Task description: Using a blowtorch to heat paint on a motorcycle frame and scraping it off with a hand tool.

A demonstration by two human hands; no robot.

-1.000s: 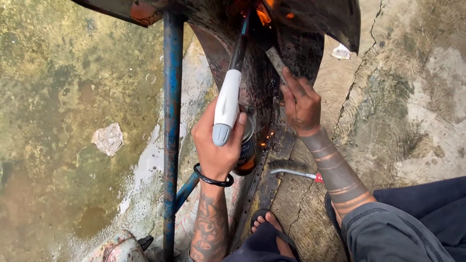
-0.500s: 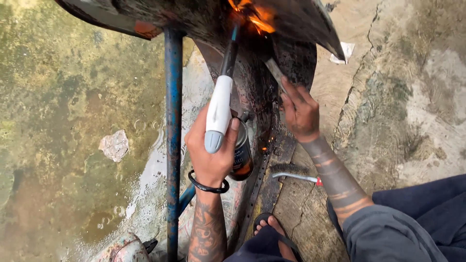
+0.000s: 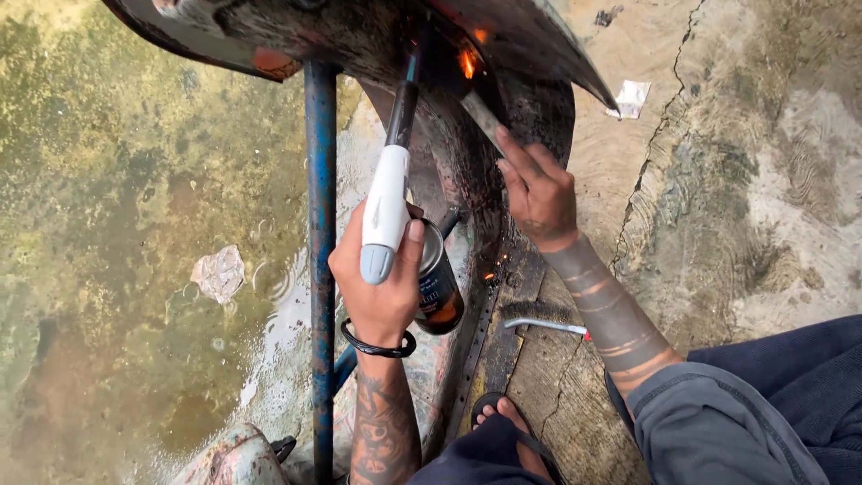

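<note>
The left hand (image 3: 382, 287) is closed around a gas torch (image 3: 388, 211) with a white and grey handle, thumb on one side and fingers wrapped on the other, and the torch's dark nozzle runs up and away from the hand to a small orange flame (image 3: 467, 63) against the charred underside of a curved metal body (image 3: 503, 126). Under the same hand, touching the palm side, sits the torch's dark gas can (image 3: 440, 287) with an orange band near its base; what is inside it cannot be seen. The right hand (image 3: 539, 193) is closed on a flat metal scraper (image 3: 485, 117), whose blade points up and to the left, its tip just beside the flame on the blackened surface. A few sparks (image 3: 489, 276) glow on the metal edge below, between the two forearms. A blue steel post (image 3: 321, 251) stands just left of the left hand. A wire brush (image 3: 539, 319) with a red-tipped handle lies on the concrete floor (image 3: 736, 180) near the right forearm, and a sandalled foot (image 3: 507, 427) shows at the bottom. Compared with half a second ago, the flame is smaller and sits a little to the right, and the scraper's tip has come closer to it; both hands keep the same grips.
</note>
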